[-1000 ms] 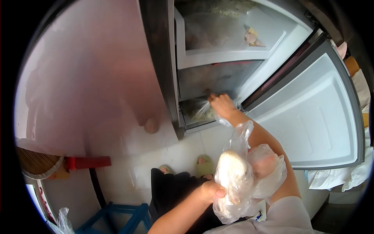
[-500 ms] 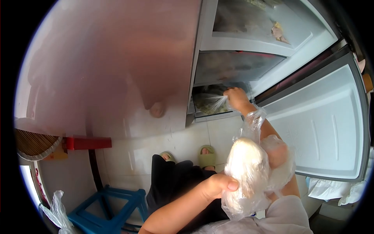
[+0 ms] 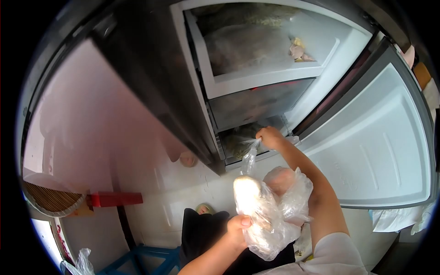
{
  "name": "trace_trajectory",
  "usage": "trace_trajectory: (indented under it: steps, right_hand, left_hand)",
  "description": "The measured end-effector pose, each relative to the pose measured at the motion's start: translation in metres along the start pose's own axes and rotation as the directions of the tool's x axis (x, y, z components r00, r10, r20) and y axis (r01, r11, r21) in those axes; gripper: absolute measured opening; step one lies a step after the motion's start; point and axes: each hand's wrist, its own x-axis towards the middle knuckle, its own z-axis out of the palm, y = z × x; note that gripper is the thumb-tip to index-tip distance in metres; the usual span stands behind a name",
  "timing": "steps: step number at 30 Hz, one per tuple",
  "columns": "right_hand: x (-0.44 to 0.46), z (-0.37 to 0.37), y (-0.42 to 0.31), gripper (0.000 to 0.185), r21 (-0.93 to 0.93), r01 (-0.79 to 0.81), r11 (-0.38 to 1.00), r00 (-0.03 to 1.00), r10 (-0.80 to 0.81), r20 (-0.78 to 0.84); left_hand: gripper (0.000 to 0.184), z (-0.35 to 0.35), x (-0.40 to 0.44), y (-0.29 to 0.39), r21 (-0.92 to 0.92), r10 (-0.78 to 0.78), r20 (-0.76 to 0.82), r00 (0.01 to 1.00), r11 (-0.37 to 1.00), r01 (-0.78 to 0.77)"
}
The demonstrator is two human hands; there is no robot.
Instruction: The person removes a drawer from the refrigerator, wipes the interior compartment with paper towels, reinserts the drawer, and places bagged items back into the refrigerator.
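My left hand [image 3: 237,230] is closed around a clear plastic bag [image 3: 261,215] with a pale, rounded lump inside. Against it hangs a second clear bag [image 3: 293,190] with something pinkish in it; how that one is held is hidden. My right hand [image 3: 270,137] reaches into the low freezer drawer [image 3: 224,145] and pinches the gathered top of another plastic bag [image 3: 251,143]. Greenish contents show dimly in that bag, while the rest of it is hidden in the drawer.
Above stand a closed middle drawer [image 3: 261,103] and a frosty upper drawer [image 3: 268,82] with bagged contents. The freezer door [image 3: 366,151] is swung out at the right. A shiny pinkish door panel [image 3: 105,123] fills the left. A blue stool [image 3: 151,259] stands below.
The view has shifted, bringing more of the upper freezer into sight. My left hand and its bags are closer to the low drawer. My right hand still grips the bag there.
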Motion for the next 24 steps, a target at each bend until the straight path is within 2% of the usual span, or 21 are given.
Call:
trace_trajectory:
  steps: [2, 3, 4, 7, 10, 12, 13, 16, 19, 21, 23, 24]
  right_hand:
    - [0.003, 0.008, 0.011, 0.023, 0.015, 0.021, 1.000, 1.000, -0.021, 0.017]
    - [0.002, 0.017, 0.017, 0.021, 0.026, 0.031, 0.999, 0.999, -0.032, 0.035]
    - [0.006, 0.023, 0.022, 0.023, 0.064, -0.010, 0.998, 0.995, 0.004, 0.101]
    - [0.018, 0.030, 0.022, 0.022, -0.121, -0.045, 0.992, 0.930, 0.086, 0.358]
    - [0.032, 0.052, 0.034, 0.040, -0.185, 0.023, 0.982, 0.851, 0.078, 0.519]
    - [0.027, 0.042, 0.027, 0.053, -0.122, -0.058, 0.991, 0.798, 0.119, 0.590]
    - [0.023, 0.034, 0.021, 0.060, -0.091, -0.103, 0.990, 0.768, 0.138, 0.625]
    - [0.018, 0.024, 0.011, 0.064, -0.108, -0.112, 0.988, 0.744, 0.155, 0.650]
    - [0.029, 0.016, 0.008, 0.059, -0.182, 0.066, 0.981, 0.762, 0.068, 0.644]
    - [0.050, -0.011, -0.013, 0.051, -0.200, -0.042, 0.979, 0.723, 0.167, 0.670]
    - [0.065, -0.004, -0.014, 0.038, -0.262, -0.056, 0.963, 0.923, 0.150, 0.354]
    - [0.068, 0.005, -0.016, 0.037, -0.220, -0.058, 0.974, 0.974, 0.104, 0.202]
  left_hand:
    - [0.072, -0.002, 0.003, -0.004, 0.000, 0.087, -0.028, 0.996, 0.996, -0.087]
    - [0.072, -0.001, 0.004, -0.004, 0.017, 0.083, -0.027, 0.996, 0.996, -0.083]
    - [0.072, 0.001, 0.005, -0.003, 0.031, 0.080, -0.029, 0.996, 0.996, -0.079]
    - [0.071, -0.004, 0.005, -0.007, -0.034, 0.045, 0.036, 0.998, 0.998, -0.044]
    - [0.069, -0.006, 0.003, -0.011, -0.082, 0.021, 0.092, 0.996, 0.997, -0.014]
    - [0.069, -0.009, 0.002, -0.014, -0.083, 0.013, 0.069, 0.998, 0.997, -0.007]
    - [0.070, -0.008, 0.002, -0.016, -0.075, 0.042, 0.010, 0.999, 0.996, -0.041]
    - [0.073, 0.003, 0.000, -0.020, -0.015, 0.114, -0.131, 0.985, 0.993, -0.117]
    - [0.076, 0.009, 0.000, -0.010, 0.085, 0.173, -0.188, 0.967, 0.983, -0.160]
    - [0.076, 0.006, -0.005, -0.006, 0.120, 0.220, -0.211, 0.952, 0.973, -0.198]
    - [0.076, 0.002, -0.013, -0.005, 0.100, 0.289, -0.279, 0.916, 0.957, -0.271]
    - [0.076, 0.001, -0.012, -0.004, 0.102, 0.283, -0.286, 0.916, 0.959, -0.265]
